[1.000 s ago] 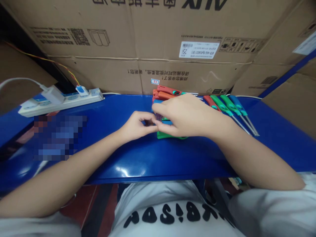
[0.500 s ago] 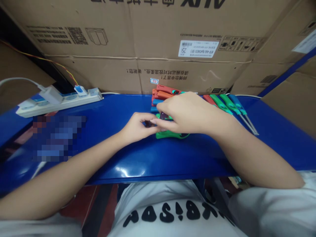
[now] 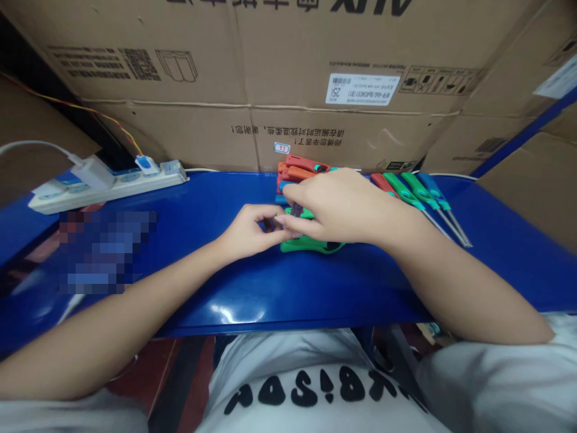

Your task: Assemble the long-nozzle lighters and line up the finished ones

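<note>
My left hand (image 3: pixel 250 233) and my right hand (image 3: pixel 340 207) meet over the blue table, fingertips curled together. Between them shows a small dark purplish piece (image 3: pixel 296 210), mostly hidden by the fingers; its kind is unclear. Just under the fingers lies a green stick lighter (image 3: pixel 311 246) on its side. Behind my right hand, a red stick lighter (image 3: pixel 301 162), an orange-red one (image 3: pixel 300 174) and a blue one lie stacked, partly covered by the hand.
To the right, several green, red and blue stick lighters (image 3: pixel 408 189) lie with metal tubes pointing toward me. A white power strip (image 3: pixel 148 180) with plugs and a blurred patch (image 3: pixel 108 252) are at left. Large cardboard (image 3: pixel 270 78) stands behind the blue table (image 3: pixel 216 288).
Both hands stay nearly in place, with slight finger movement around the dark piece. The green lighter below them has shifted slightly to the left.
</note>
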`<state>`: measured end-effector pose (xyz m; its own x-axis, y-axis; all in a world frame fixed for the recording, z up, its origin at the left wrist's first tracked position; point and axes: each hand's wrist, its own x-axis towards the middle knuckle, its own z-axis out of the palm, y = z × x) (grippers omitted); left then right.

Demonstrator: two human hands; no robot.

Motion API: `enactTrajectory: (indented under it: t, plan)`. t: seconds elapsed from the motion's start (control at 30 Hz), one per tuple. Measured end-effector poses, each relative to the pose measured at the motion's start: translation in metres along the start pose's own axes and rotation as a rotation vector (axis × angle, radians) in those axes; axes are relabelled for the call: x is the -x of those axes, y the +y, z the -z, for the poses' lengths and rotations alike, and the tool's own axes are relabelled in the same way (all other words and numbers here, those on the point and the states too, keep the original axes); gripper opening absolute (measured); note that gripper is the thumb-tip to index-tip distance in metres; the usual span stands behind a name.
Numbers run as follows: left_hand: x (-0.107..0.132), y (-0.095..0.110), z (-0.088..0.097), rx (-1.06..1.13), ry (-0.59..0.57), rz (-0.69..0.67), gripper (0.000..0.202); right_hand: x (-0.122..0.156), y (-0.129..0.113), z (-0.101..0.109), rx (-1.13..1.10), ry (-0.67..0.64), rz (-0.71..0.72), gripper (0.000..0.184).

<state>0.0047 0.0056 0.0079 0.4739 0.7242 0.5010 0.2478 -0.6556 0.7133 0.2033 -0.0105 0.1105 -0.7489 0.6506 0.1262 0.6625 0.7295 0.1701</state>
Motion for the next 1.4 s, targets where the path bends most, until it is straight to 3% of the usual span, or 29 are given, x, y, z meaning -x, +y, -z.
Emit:
enactTrajectory:
  t: [0.13,0.33,0.47,0.73,0.93,1.2,1.4]
  plan:
    - [0.000,-0.006,0.004,0.042,-0.071,-0.105,0.016,0.000,0.002,0.000,0.024,0.002,-0.018,0.041]
    - [0.001,-0.010,0.000,0.054,-0.048,0.004,0.018,-0.002,0.000,-0.003,0.013,-0.002,0.052,0.035]
    - [0.001,-0.012,0.001,0.049,-0.033,-0.021,0.020,-0.003,-0.005,-0.005,-0.002,0.038,0.105,0.032]
    - [-0.003,-0.010,0.024,-0.198,-0.338,-0.196,0.026,-0.004,-0.001,-0.011,-0.171,0.064,0.152,0.026]
    - [-0.003,-0.012,0.025,-0.301,-0.423,-0.204,0.026,-0.007,-0.003,-0.013,-0.121,0.083,0.104,0.029]
    - [0.002,-0.016,0.018,-0.251,-0.429,-0.164,0.021,-0.006,-0.002,-0.008,-0.227,0.066,0.157,0.027]
    - [0.003,-0.010,0.013,-0.248,-0.407,-0.151,0.018,-0.006,-0.002,-0.007,-0.146,0.029,0.092,0.033]
